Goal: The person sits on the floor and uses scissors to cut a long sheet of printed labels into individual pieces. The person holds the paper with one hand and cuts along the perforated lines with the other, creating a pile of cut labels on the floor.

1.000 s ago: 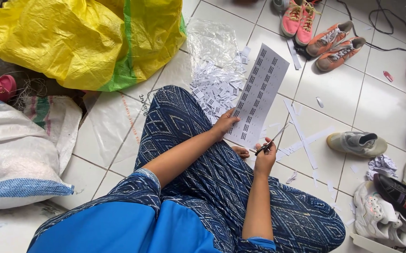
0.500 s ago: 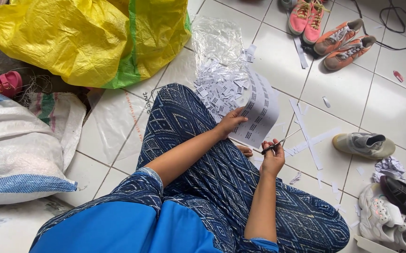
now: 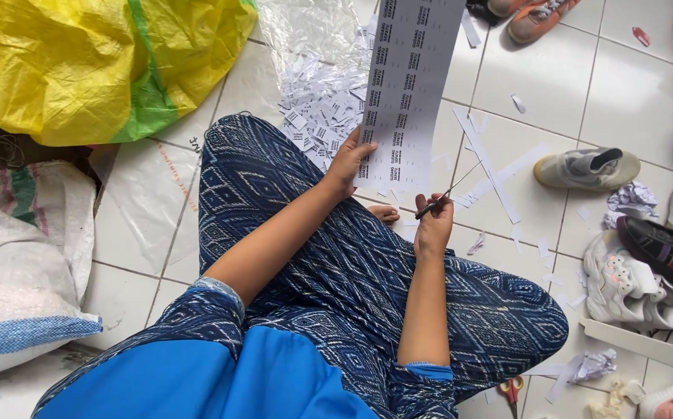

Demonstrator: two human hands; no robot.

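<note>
**Ana:** Since half a second ago you have raised the long white paper sheet printed with rows of small black labels (image 3: 410, 85); it was bent over near your knee, and now it stands flat and stretches far up, past the top of the view.

**Budi:** Yes. Your left hand (image 3: 348, 163) pinches its near left corner, thumb on top, fingers closed under the paper. Your right hand (image 3: 433, 225) is closed around the small scissors with dark handles (image 3: 449, 194), and the thin blades point far-right, just beside the near edge of the sheet. I cannot tell if the blades already touch the paper.

**Ana:** How should you cut well here, do you think?

**Budi:** I think you should keep the sheet tight with the left hand, so the paper does not fold when the blades close. Bring the blades into the white gap between two columns of labels, not across the print, and cut along the length with long, slow strokes.

**Ana:** And the finished pieces?

**Budi:** The heap of small cut white labels (image 3: 313, 116) lies on the clear plastic sheet (image 3: 305, 31), far from your left knee in the blue patterned trousers (image 3: 266, 186). Long white paper strips (image 3: 487, 163) lie on the white tiled floor (image 3: 553, 93) to the right. Hold the sheet over the heap, then the pieces fall together.
</note>
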